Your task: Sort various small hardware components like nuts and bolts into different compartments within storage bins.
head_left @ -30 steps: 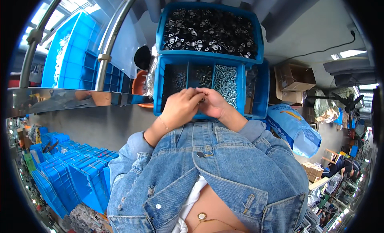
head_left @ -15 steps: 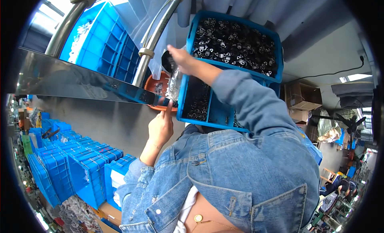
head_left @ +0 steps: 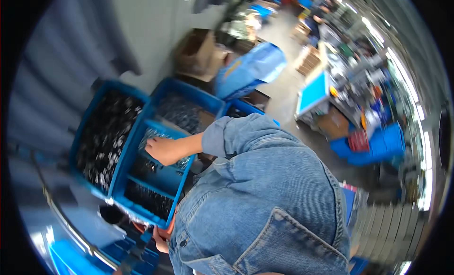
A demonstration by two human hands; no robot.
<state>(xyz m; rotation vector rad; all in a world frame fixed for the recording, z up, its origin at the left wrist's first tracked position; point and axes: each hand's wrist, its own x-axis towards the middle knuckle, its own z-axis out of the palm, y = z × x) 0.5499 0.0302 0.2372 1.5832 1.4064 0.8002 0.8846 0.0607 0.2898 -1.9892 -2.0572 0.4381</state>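
My right hand (head_left: 166,150) is over a divided blue bin (head_left: 182,178), at the compartment of small silvery metal parts (head_left: 154,134). Its fingers are bunched together and point down; whatever they may hold is hidden. Toward the lower edge, my left hand (head_left: 161,240) is beside an orange bowl (head_left: 166,231), partly covered by my jacket and smeared by motion. A finger stretches upward, but its grip cannot be made out. Other compartments hold dark small parts (head_left: 150,197). A second blue bin on the left is heaped with black and silver metal pieces (head_left: 106,138).
Beyond the divided bin stands another blue bin (head_left: 215,105) of greyish parts. A blue sack (head_left: 253,69) and open cardboard box (head_left: 196,53) lie farther back. A metal pole (head_left: 71,223) crosses the lower left. Work tables and a person are at the far right.
My view has swung to the right. My right hand has left the black cup and clear plastic by the orange bowl and is now over the divided bin. My left hand stays near the bowl.
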